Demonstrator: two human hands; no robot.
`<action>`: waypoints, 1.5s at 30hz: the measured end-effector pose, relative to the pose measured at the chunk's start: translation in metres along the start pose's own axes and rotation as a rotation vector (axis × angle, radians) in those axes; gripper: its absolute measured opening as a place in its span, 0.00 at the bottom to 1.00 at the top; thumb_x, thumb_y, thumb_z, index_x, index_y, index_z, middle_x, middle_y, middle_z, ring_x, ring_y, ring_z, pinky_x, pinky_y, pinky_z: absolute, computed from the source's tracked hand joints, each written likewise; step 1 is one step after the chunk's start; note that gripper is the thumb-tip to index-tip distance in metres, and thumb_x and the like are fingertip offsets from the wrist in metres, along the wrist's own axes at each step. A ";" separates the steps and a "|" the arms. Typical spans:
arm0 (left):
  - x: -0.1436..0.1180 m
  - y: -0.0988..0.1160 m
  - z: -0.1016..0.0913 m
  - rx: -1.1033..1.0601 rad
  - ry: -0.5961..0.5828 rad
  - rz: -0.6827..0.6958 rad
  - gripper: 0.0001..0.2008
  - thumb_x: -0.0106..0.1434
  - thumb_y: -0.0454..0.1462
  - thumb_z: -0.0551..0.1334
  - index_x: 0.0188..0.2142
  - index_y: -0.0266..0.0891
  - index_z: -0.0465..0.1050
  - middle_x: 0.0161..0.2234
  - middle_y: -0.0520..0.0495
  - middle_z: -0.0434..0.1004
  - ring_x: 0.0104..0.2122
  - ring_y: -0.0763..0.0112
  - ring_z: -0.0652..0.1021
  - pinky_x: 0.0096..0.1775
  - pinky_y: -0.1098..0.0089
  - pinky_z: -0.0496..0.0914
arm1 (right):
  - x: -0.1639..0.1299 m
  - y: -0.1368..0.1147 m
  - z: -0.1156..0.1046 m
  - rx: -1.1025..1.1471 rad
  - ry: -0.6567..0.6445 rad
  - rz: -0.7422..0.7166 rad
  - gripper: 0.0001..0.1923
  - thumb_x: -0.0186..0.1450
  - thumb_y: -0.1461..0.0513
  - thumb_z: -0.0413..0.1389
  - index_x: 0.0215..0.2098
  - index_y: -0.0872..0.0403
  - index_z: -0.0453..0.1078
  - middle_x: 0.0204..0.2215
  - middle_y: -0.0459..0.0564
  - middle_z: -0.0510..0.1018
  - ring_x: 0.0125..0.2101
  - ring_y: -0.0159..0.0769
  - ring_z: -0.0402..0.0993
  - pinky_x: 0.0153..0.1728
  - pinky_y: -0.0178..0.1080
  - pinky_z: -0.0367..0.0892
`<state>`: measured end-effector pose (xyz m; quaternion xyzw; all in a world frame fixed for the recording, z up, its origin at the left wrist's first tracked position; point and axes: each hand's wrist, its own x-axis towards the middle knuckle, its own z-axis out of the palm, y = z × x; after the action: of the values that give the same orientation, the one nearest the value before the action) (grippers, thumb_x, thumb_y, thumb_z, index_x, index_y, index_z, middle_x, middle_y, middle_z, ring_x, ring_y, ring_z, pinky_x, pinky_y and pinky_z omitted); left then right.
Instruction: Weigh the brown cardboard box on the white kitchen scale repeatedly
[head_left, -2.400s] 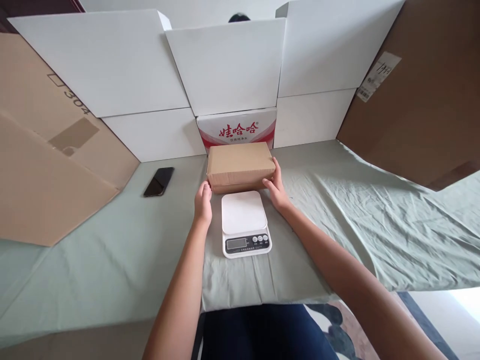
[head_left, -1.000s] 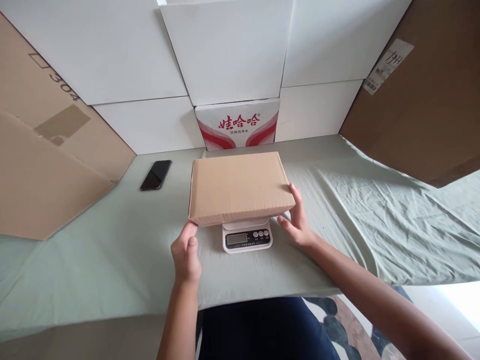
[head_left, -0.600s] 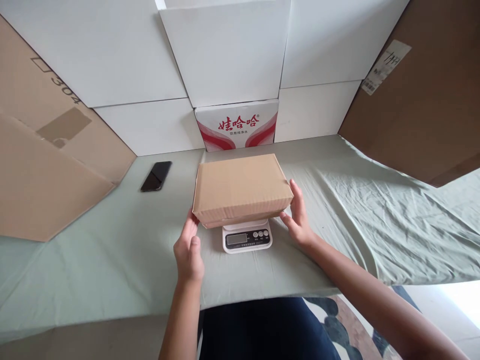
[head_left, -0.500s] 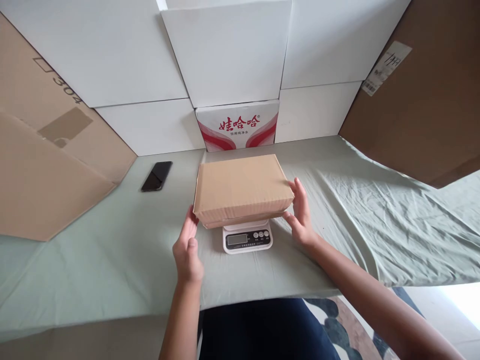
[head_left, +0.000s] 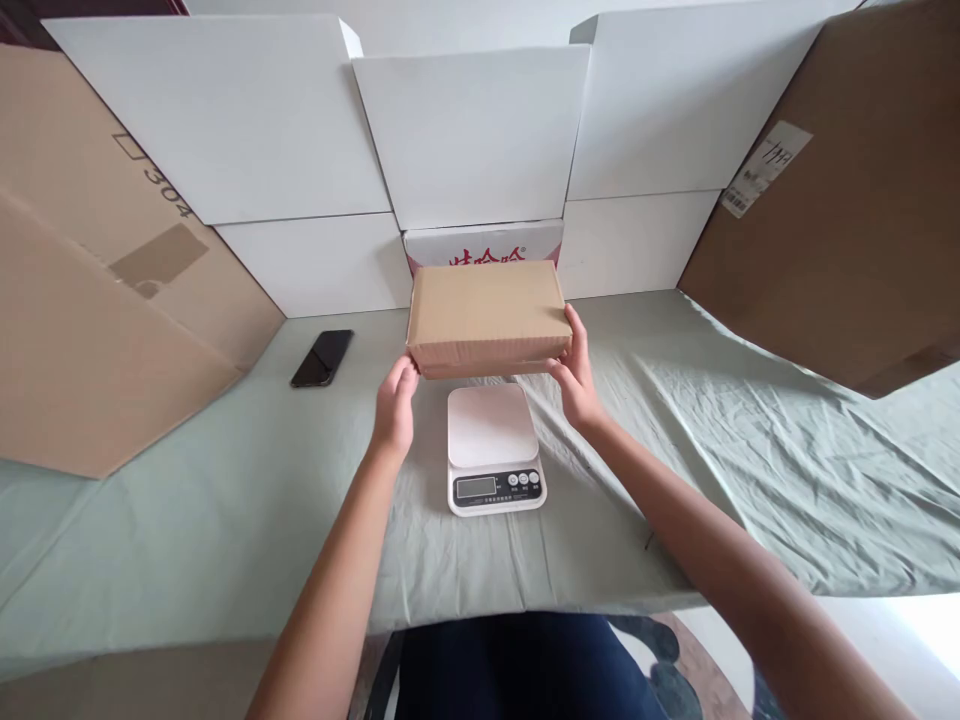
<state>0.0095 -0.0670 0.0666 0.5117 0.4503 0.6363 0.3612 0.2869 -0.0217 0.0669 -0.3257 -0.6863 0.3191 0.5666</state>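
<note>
You are holding the flat brown cardboard box (head_left: 487, 315) between your left hand (head_left: 395, 405) and right hand (head_left: 577, 375), just behind the small white kitchen scale (head_left: 493, 448) on the green cloth (head_left: 225, 500).

— What colour is the box (head_left: 486, 310) between my left hand (head_left: 394, 408) and my right hand (head_left: 576, 372)?

— Plain kraft brown, no print, with a ribbed darker edge along its near side.

— And the scale (head_left: 493, 450) at six o'clock of it?

— White, with a faint pink cast on its plate, a grey display and small dark buttons on a black strip.

— The cloth (head_left: 225, 500) under everything?

— Pale sage green, unpatterned, creased. At nine o'clock of the box I see a glossy black phone (head_left: 322, 357).

— Behind the box?

— A white carton (head_left: 484, 240) with red lettering. White panels (head_left: 225, 120) stand at twelve o'clock, brown cardboard sheets (head_left: 90, 330) at the sides, the left one marked 304 in grey.
</note>
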 end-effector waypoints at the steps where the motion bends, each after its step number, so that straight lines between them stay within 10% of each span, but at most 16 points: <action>1: 0.009 -0.010 0.004 -0.018 0.008 -0.023 0.39 0.66 0.64 0.60 0.62 0.38 0.76 0.65 0.33 0.75 0.70 0.46 0.69 0.70 0.49 0.63 | 0.005 0.010 0.004 -0.003 0.026 0.024 0.44 0.70 0.41 0.51 0.78 0.38 0.38 0.78 0.48 0.52 0.74 0.53 0.55 0.73 0.61 0.59; 12: 0.010 -0.055 0.004 0.002 0.021 -0.144 0.36 0.67 0.63 0.59 0.61 0.41 0.76 0.67 0.38 0.74 0.71 0.48 0.68 0.71 0.53 0.63 | 0.002 0.037 0.012 0.049 0.077 0.203 0.43 0.66 0.49 0.55 0.76 0.47 0.47 0.78 0.50 0.52 0.78 0.52 0.45 0.78 0.58 0.42; 30: -0.001 -0.042 -0.004 0.104 -0.046 -0.046 0.42 0.68 0.63 0.57 0.70 0.39 0.67 0.73 0.36 0.63 0.74 0.51 0.63 0.72 0.55 0.58 | -0.008 0.036 0.005 0.068 -0.039 0.083 0.51 0.69 0.40 0.56 0.79 0.44 0.34 0.79 0.54 0.49 0.76 0.51 0.54 0.73 0.58 0.60; 37: -0.059 -0.005 -0.022 0.138 -0.206 0.098 0.40 0.70 0.59 0.58 0.71 0.37 0.66 0.71 0.33 0.66 0.74 0.44 0.61 0.74 0.48 0.55 | -0.043 0.012 -0.021 -0.213 0.011 -0.299 0.45 0.70 0.44 0.57 0.78 0.33 0.40 0.76 0.48 0.52 0.77 0.59 0.47 0.75 0.68 0.49; 45: -0.136 -0.012 -0.043 0.057 0.036 0.099 0.42 0.67 0.60 0.61 0.72 0.39 0.65 0.72 0.33 0.66 0.74 0.40 0.61 0.73 0.43 0.56 | -0.092 -0.019 -0.016 -0.210 -0.077 -0.222 0.41 0.71 0.44 0.52 0.78 0.32 0.40 0.70 0.52 0.58 0.71 0.61 0.56 0.70 0.69 0.59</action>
<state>-0.0035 -0.1967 0.0085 0.5319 0.4487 0.6495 0.3063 0.3146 -0.1065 0.0322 -0.2930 -0.7689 0.1930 0.5345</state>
